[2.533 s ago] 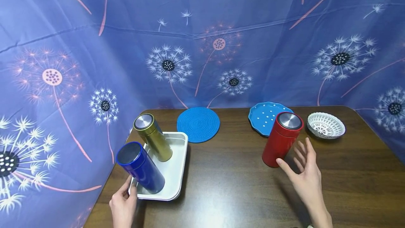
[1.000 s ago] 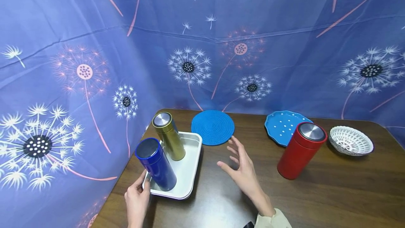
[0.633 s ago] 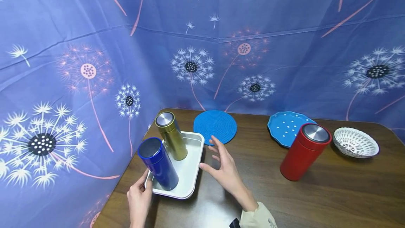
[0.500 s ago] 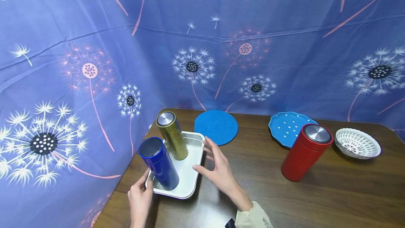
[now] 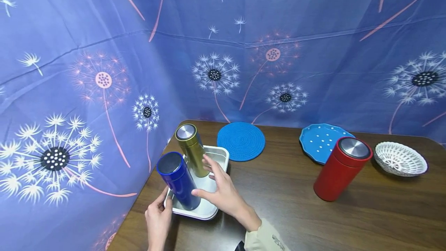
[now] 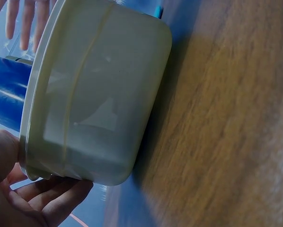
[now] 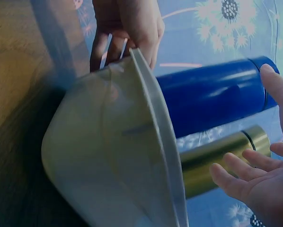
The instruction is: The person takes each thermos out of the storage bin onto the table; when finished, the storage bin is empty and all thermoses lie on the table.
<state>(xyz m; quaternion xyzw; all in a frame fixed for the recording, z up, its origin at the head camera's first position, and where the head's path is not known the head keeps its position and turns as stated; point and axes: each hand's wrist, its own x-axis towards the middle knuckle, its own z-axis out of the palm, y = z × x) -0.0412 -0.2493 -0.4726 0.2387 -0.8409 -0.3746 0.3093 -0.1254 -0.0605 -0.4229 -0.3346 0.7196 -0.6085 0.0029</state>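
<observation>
Head view: white tray (image 5: 218, 154) at left counter (image 5: 285, 212) edge, near the curtain (image 5: 87, 88); blue flask (image 5: 178, 181) and gold flask (image 5: 192, 155) upright in it. Left hand (image 5: 158, 220) grips near tray rim. Right hand (image 5: 223, 195), fingers spread, hovers beside blue flask. Red flask (image 5: 340, 173), blue plate (image 5: 322, 140), mat (image 5: 241, 141), white bowl (image 5: 400, 159) well apart; bare wood between.

Left wrist view: fingers curled under tray (image 6: 94, 104) corner.

Right wrist view: open palm (image 7: 267, 184) just off both flasks.
</observation>
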